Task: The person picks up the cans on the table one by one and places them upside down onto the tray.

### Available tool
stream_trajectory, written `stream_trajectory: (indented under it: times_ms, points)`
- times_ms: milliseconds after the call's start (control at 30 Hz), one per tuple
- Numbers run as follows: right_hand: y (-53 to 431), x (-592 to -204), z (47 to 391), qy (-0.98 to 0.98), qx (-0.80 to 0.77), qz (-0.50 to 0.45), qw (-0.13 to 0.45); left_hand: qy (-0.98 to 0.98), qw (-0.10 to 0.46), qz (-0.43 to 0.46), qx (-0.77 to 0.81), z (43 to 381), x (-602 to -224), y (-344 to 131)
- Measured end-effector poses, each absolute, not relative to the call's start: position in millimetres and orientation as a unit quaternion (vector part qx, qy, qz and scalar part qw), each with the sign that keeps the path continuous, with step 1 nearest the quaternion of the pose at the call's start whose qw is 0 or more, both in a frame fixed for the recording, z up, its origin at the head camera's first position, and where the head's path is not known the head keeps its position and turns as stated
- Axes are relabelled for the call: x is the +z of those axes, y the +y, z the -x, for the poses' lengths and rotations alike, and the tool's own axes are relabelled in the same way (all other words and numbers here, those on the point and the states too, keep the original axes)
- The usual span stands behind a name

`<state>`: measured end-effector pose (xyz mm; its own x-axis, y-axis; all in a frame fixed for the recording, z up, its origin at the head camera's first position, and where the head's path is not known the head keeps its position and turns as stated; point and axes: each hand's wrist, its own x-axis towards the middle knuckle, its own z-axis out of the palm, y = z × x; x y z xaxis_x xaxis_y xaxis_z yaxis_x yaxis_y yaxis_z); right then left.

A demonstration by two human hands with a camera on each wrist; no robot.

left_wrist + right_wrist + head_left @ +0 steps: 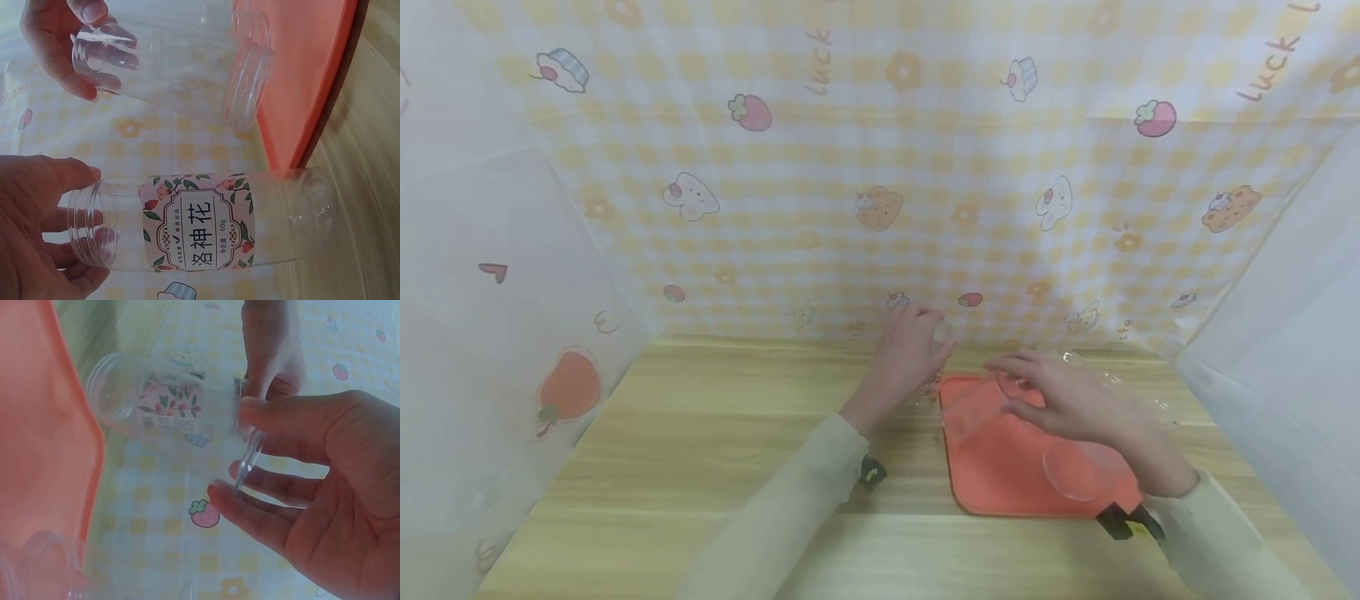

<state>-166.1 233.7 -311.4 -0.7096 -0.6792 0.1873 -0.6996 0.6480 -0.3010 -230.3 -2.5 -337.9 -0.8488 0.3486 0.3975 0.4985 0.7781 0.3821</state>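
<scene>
My left hand [910, 350] grips a clear plastic jar [275, 219] by its threaded neck. That jar stands upright at the tray's left edge, with a pink floral label [200, 222] round its middle. Its mouth is uncovered in the left wrist view. Over the back of the red tray [992, 487], my right hand [1067, 400] holds a second clear jar [169, 69] by its base. This jar is upside down, its threaded neck [250, 87] pointing down. Whether that neck touches the tray, I cannot tell.
Another clear round container [1070, 471] is on the tray's front right part. More clear containers [1157, 408] stand behind the right forearm, hard to make out. A checked cloth [880, 250] hangs along the back edge of the wooden table [715, 475].
</scene>
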Motion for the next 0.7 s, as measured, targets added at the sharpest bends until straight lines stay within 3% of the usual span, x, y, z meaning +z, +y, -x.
stream_trajectory:
  times_ms: [700]
  points:
    - [229.7,-302.9,176.7,-0.928,0.114,-0.354,0.031,-0.937,0.148,0.225,-0.221,230.7,-334.8,-0.2]
